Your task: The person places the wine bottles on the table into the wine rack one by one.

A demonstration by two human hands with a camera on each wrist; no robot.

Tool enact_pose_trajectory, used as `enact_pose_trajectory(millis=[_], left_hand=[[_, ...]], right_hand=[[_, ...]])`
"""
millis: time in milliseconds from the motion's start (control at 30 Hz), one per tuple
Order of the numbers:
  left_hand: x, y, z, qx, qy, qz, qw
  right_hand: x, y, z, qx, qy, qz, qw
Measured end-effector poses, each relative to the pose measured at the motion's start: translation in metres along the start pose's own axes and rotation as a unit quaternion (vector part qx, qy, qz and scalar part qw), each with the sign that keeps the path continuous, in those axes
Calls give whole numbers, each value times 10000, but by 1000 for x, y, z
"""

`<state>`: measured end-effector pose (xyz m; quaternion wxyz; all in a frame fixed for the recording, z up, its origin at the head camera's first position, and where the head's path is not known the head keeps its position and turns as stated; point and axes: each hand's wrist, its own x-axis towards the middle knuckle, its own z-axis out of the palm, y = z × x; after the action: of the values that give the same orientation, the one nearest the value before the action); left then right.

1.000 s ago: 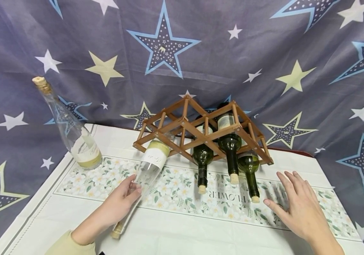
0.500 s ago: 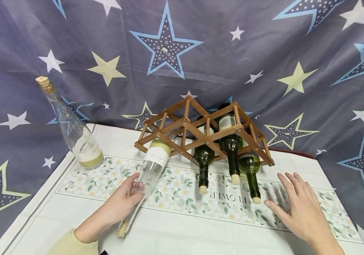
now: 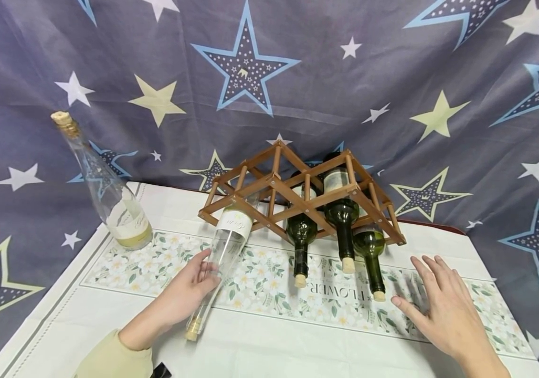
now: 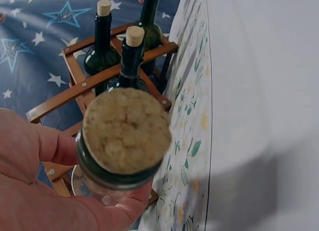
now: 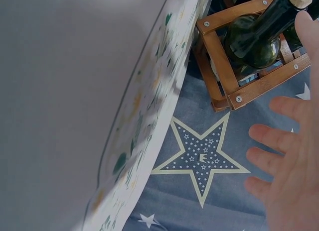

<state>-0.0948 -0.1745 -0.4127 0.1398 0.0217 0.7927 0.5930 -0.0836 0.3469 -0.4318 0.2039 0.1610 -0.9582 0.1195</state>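
Observation:
My left hand (image 3: pixel 181 296) holds a clear glass wine bottle (image 3: pixel 228 247) by its tapering neck. The bottle's labelled base is inside the left part of a wooden wine rack (image 3: pixel 273 181), its corked neck pointing towards me. In the left wrist view its cork (image 4: pixel 127 130) fills the middle, with thumb and fingers round the glass behind it. Three green bottles, a left one (image 3: pixel 301 231), a middle one (image 3: pixel 343 223) and a right one (image 3: pixel 370 247), lie in the rack, corks outward. My right hand (image 3: pixel 446 310) hovers right of the right bottle's cork, fingers spread, holding nothing.
Another clear corked bottle (image 3: pixel 127 218) stands upright at the table's left. A white cloth (image 3: pixel 297 346) with a floral band covers the table. Behind the rack hangs a grey star-patterned curtain (image 3: pixel 326 94).
The clear bottle has slid deeper into the rack, its label now partly behind the front bar. My left hand has moved forward and right with it. The right hand stays put.

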Motion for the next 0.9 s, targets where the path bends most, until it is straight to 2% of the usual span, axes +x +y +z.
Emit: enact_pose_trajectory(millis=[600,900], left_hand=[[17,6,0,41,177,224,9996],[24,8,1,-120,125,166,9997]], right_hand=[[0,-1,1,-131,-377,101,9992],[-2,-3,0,-159,-459,122,9987]])
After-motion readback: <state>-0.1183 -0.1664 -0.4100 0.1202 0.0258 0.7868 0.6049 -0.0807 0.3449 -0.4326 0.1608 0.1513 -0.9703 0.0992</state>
